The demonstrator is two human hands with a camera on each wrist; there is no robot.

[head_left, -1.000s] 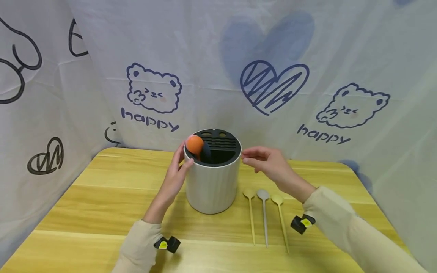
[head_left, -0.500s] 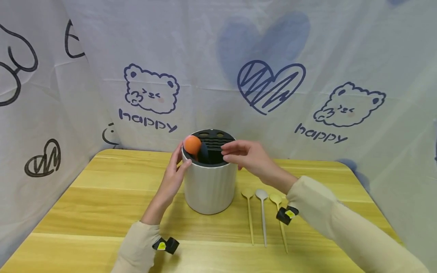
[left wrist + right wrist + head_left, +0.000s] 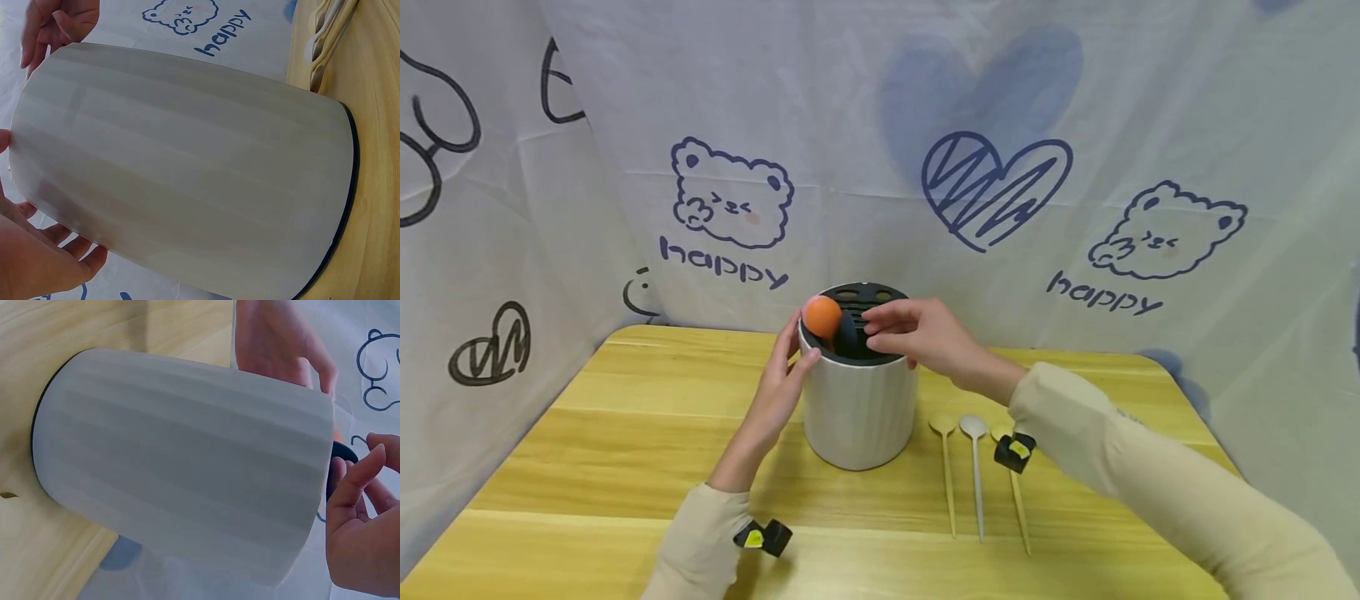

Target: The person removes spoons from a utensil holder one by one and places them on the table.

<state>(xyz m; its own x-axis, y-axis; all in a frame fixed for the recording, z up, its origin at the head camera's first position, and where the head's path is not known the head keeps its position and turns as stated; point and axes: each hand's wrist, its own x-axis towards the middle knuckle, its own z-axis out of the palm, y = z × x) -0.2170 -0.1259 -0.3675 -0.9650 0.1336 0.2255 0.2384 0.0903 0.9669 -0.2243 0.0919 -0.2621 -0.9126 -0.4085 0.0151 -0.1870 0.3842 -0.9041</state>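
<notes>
On your right hand (image 3: 928, 337), thumb and forefinger stand apart, just beside the dark utensil (image 3: 847, 329); contact can't be told. If you pinch it, go in slowly, letting your knuckles clear the rim. Under those fingers stands the white container (image 3: 859, 417), its side held by your left hand (image 3: 781, 379); steady pressure there should prevent tipping. Count one container, one dark utensil, one orange utensil (image 3: 822, 317) farther left, and, nearer you on the bench (image 3: 662, 383), two yellow spoons (image 3: 943, 424) and one grey spoon (image 3: 974, 427).
</notes>
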